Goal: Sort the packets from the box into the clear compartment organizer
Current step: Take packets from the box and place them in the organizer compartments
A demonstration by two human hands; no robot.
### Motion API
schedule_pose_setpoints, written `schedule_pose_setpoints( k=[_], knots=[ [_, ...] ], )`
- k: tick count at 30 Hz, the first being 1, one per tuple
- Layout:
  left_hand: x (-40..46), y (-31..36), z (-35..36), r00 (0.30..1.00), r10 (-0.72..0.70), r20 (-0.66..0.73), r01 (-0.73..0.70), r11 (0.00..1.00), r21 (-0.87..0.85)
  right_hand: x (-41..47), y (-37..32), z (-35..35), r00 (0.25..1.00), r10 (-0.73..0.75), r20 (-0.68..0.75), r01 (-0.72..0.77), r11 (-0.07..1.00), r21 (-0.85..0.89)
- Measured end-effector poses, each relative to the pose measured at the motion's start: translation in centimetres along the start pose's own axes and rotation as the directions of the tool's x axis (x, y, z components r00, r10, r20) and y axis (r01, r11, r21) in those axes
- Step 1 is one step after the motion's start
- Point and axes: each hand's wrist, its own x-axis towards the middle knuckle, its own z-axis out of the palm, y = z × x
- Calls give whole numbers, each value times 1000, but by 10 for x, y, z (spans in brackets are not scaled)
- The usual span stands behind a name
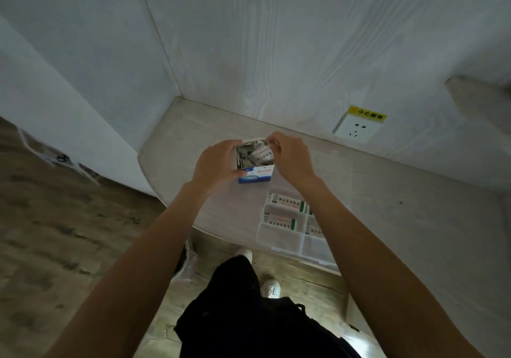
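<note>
Blue-white box (255, 174) — between both hands (218, 161)

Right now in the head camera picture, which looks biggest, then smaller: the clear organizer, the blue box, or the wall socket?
1. clear organizer
2. blue box and wall socket: look alike, and the socket sits farther away, so unsure.

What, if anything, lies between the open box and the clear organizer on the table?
Nothing visible does. The box is held by both hands above bare table, with the clear organizer nearer the person; only the right forearm crosses over the organizer's right side.
</note>
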Motion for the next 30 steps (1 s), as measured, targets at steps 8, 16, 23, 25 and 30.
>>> schedule_pose_setpoints(
  k=[8,16,23,25,30],
  knots=[
    [5,-7,1,1000,-10,-7,9,1000,-20,-3,-5,7,999,16,42,-22,991,134],
    [9,-19,5,994,89,-57,-84,993,86,-5,-16,3,935,94,-342,-49,989,137],
    [-5,1,-36,977,205,-66,-215,932,-293,-37,-8,-34,930,261,-260,-141,905,401],
    [-6,27,-59,971,214,106,-121,824,-553,-50,-8,-41,961,226,-162,-141,898,417],
    [3,59,-44,753,332,569,55,829,-556,-71,-11,-54,976,187,-116,-107,864,491]
  ],
)
